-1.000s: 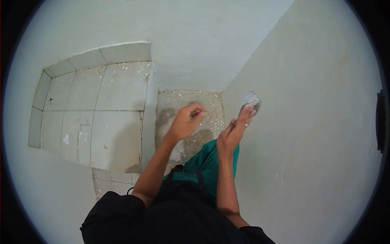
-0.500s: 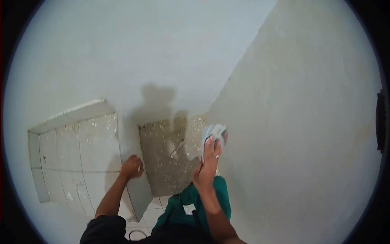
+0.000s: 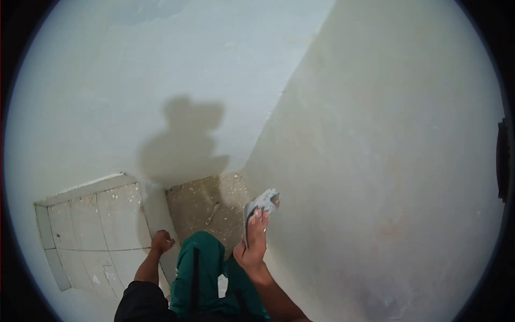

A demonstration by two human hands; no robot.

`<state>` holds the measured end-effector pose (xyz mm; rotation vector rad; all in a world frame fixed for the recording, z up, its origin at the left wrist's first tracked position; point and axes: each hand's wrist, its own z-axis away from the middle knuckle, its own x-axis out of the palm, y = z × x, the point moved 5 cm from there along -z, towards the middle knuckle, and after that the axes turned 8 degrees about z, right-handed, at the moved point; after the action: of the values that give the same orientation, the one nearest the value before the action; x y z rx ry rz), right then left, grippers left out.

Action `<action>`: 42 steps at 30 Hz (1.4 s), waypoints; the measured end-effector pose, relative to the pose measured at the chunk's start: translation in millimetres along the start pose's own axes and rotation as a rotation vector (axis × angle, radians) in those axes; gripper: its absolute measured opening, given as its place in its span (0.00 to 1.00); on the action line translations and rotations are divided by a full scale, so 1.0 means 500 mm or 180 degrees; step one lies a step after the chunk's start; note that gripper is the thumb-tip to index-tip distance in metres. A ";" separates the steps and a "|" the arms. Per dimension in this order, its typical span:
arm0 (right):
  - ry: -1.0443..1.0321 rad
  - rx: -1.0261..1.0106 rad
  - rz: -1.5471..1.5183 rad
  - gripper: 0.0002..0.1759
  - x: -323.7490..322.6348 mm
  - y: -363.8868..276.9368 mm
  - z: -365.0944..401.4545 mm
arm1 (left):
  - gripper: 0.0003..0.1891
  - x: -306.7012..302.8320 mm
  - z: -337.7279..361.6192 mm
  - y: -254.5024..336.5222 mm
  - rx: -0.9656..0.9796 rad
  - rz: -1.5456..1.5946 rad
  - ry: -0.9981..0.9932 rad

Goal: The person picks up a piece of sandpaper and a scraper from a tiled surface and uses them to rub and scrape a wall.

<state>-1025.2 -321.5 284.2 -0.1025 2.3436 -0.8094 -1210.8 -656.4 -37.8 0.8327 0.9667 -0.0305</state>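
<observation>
My right hand (image 3: 254, 244) grips a flat, palm-sized pad (image 3: 263, 203), whitish and pale blue with dark and reddish patches. Its fingers lie along the pad, which overlaps the foot of the right-hand wall (image 3: 375, 161); I cannot tell what the pad is made of. Fingers curled into a loose fist, my left hand (image 3: 162, 242) is by the edge of the low ledge (image 3: 155, 206) beside the tiled recess, with nothing showing in it. Below, my knee in green trousers (image 3: 198, 268) juts forward between the two arms.
A narrow tool (image 3: 212, 213) lies on the grey slab (image 3: 185, 206) in the corner, amid scattered white flakes. To the left is a white-tiled recess (image 3: 80, 225) with a raised rim. My shadow falls on the facing wall (image 3: 107, 107). A dark object (image 3: 502, 161) shows at the far right.
The view has shifted, and the corner now appears lower and further left. My right hand with the pad sits lower in view. My green-clad knee has come up into sight, covering part of the slab.
</observation>
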 end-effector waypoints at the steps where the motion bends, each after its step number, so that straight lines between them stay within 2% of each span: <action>1: 0.0167 -0.0125 0.0092 0.33 -0.024 -0.011 -0.005 | 0.11 -0.003 -0.014 -0.018 0.0177 0.0211 0.0557; 4: 0.0619 -0.0335 0.0350 0.31 -0.087 -0.027 -0.005 | 0.08 -0.155 -0.078 0.298 0.0691 0.1161 0.1319; 6: 0.0937 -0.0350 0.0610 0.31 -0.105 -0.026 0.000 | 0.06 -0.219 -0.102 0.539 0.1509 0.1730 0.1264; 8: 0.1207 -0.0377 0.0910 0.31 -0.108 -0.013 0.017 | 0.04 -0.258 -0.082 0.788 0.2563 0.2426 0.0731; 9: 0.1350 -0.0458 0.1124 0.31 -0.112 -0.009 0.016 | 0.04 -0.272 -0.059 0.881 0.3280 0.2645 0.0577; 11: 0.1582 -0.0519 0.1567 0.30 -0.128 -0.001 0.008 | 0.10 -0.287 -0.008 0.995 0.4452 0.2796 0.0801; 12: 0.1705 -0.0538 0.1788 0.29 -0.136 0.004 0.005 | 0.09 -0.290 0.006 1.028 0.4708 0.2876 0.0757; 14: 0.1928 -0.0452 0.2158 0.28 -0.151 0.008 0.016 | 0.08 -0.283 0.029 1.063 0.5194 0.2926 0.0546; 17: 0.2234 -0.0131 0.2643 0.28 -0.170 -0.012 0.060 | 0.06 -0.269 0.063 1.070 0.5510 0.2906 0.0286; 19: 0.2429 0.0022 0.2818 0.26 -0.210 -0.033 0.055 | 0.06 -0.260 0.075 1.067 0.5491 0.2915 0.0185; 22: 0.2331 0.0195 0.3274 0.27 -0.257 -0.056 0.055 | 0.05 -0.269 0.091 1.062 0.5477 0.2879 -0.0128; 23: 0.2205 0.0261 0.3590 0.31 -0.269 -0.062 0.044 | 0.05 -0.269 0.096 1.066 0.5536 0.2873 -0.0156; 27: 0.2229 0.0753 0.3834 0.36 -0.311 -0.041 0.043 | 0.04 -0.262 0.112 1.073 0.5683 0.2960 -0.0326; 32: 0.2324 0.0625 0.4058 0.32 -0.339 -0.048 0.057 | 0.05 -0.255 0.133 1.116 0.6001 0.3065 -0.0400; 36: 0.2538 0.0453 0.4124 0.27 -0.335 -0.033 0.033 | 0.05 -0.230 0.102 1.170 0.5990 0.3037 -0.0527; 37: 0.2609 0.0472 0.4143 0.28 -0.335 -0.034 0.028 | 0.05 -0.235 0.097 1.181 0.6037 0.3053 -0.0548; 39: 0.2631 0.0744 0.4348 0.29 -0.233 -0.085 0.002 | 0.05 -0.298 0.037 1.118 0.6069 0.3313 -0.0941; 42: 0.2490 0.0956 0.4391 0.29 -0.219 -0.079 0.025 | 0.05 -0.305 0.044 1.104 0.5919 0.3367 -0.1082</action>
<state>-936.9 -330.3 360.2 1.9903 2.1019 -0.4333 -1079.1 -335.4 418.2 2.8262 -0.2253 -0.1616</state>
